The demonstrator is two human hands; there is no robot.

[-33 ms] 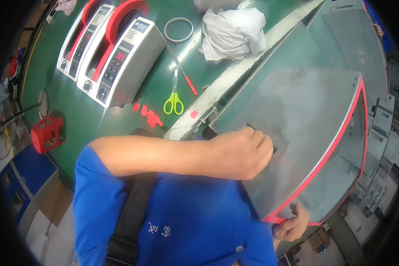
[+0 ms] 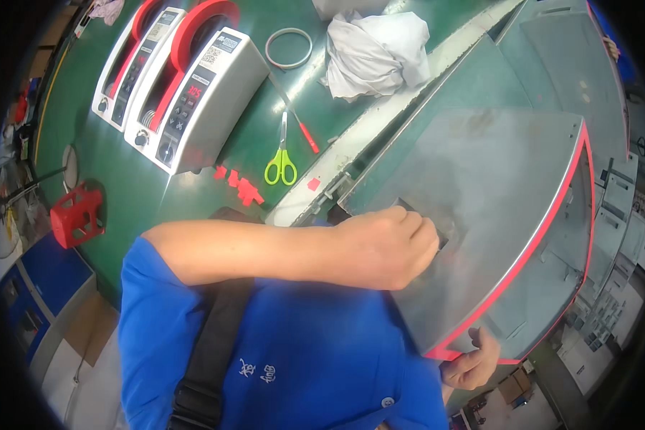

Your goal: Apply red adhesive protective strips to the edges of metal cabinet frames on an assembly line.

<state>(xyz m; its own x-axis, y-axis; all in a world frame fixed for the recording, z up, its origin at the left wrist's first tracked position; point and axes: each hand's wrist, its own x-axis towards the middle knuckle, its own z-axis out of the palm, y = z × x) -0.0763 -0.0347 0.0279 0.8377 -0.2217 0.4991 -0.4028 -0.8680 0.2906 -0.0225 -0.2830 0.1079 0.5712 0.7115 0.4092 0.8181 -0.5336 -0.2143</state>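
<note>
Green tabletop: two white tape dispensers, pale ring, green-handled scissors, red-handled tool, red scraps, crumpled cloth.

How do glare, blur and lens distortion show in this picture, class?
In the head view, glare whitens patches of the green table around the scissors; in the head view, the blue shirt looks hazy and soft; in the head view, darkness rings the frame, and the red-edged grey panel appears bowed, perhaps partly through the lens.

Left hand clenched, right hand half-curled
</note>
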